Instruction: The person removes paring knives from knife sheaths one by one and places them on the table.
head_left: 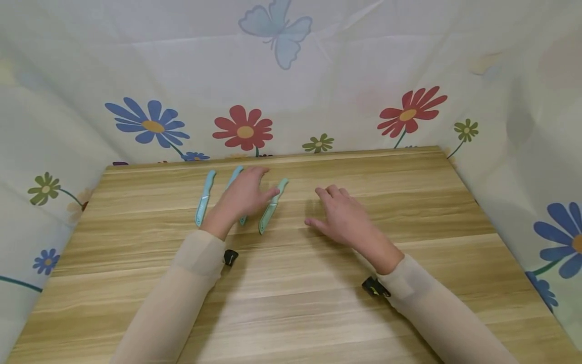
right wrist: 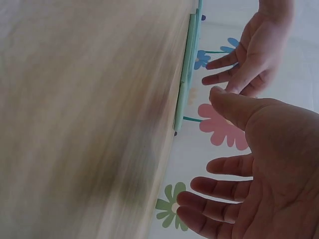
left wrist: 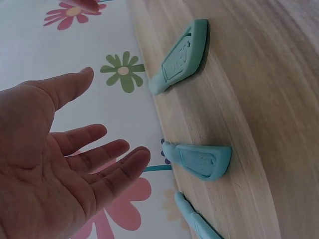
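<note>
Three small sheathed knives lie side by side on the wooden table: a light blue knife (head_left: 205,198) on the left, a second blue knife (head_left: 234,175) in the middle and a green knife (head_left: 270,212) on the right. My left hand (head_left: 243,193) hovers over the middle knife and hides part of it. Its fingers and thumb are spread and hold nothing, as the palm (left wrist: 40,169) in the left wrist view shows. To the right of the green knife, my right hand (head_left: 343,215) is held above the table, fingers loosely bent around nothing.
The wood-grain table (head_left: 291,303) ends at the back against a white curtain (head_left: 182,65) printed with flowers and a butterfly. Curtain also hangs along both sides. A black strap piece (head_left: 230,257) shows at the left wrist, another clip (head_left: 376,287) at the right.
</note>
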`<state>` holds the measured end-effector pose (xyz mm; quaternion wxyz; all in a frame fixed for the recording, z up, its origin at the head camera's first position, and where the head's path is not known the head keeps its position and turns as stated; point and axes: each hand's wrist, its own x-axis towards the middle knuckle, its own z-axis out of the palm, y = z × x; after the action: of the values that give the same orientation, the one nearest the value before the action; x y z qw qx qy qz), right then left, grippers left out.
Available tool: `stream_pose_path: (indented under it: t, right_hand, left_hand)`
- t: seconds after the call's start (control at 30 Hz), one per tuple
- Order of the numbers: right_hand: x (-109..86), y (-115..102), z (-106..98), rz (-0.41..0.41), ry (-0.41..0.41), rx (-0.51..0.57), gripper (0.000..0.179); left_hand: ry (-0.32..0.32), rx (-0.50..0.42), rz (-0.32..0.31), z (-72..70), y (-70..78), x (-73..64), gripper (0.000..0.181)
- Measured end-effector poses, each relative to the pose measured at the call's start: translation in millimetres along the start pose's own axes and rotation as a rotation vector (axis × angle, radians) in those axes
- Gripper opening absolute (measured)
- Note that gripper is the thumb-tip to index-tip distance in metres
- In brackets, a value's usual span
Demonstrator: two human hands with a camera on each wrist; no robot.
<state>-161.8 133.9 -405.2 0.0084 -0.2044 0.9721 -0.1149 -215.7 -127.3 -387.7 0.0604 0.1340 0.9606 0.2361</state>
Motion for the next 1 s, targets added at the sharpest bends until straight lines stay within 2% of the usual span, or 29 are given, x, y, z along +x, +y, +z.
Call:
stream_pose_path:
  t: [0.13, 0.4, 0.57, 0.83, 1.0]
  right_hand:
    - [1.7, -2.4, 1.8, 0.015, -0.015, -0.001, 0.085]
    - [7.4, -14.7, 4.3, 0.026, -0.002, -0.01, 0.079]
    - [10.3, -21.7, 5.3, 0.018, -0.024, -0.013, 0.078]
    - [9.7, -25.3, 5.6, 0.026, -0.058, -0.014, 0.077]
    - [10.1, -24.8, 5.7, 0.031, -0.052, -0.02, 0.076]
  left_hand:
    - [-0.014, -0.005, -0.02, 2.8, 2.5, 8.9, 0.072]
    - [-0.001, -0.027, -0.078, 4.8, 10.2, 24.8, 0.066]
    - [-0.007, 0.0, -0.102, 5.9, 13.3, 31.2, 0.063]
    - [-0.054, -0.029, -0.136, 12.4, 16.9, 43.1, 0.054]
    - [-0.075, 0.013, -0.147, 16.0, 18.3, 50.2, 0.049]
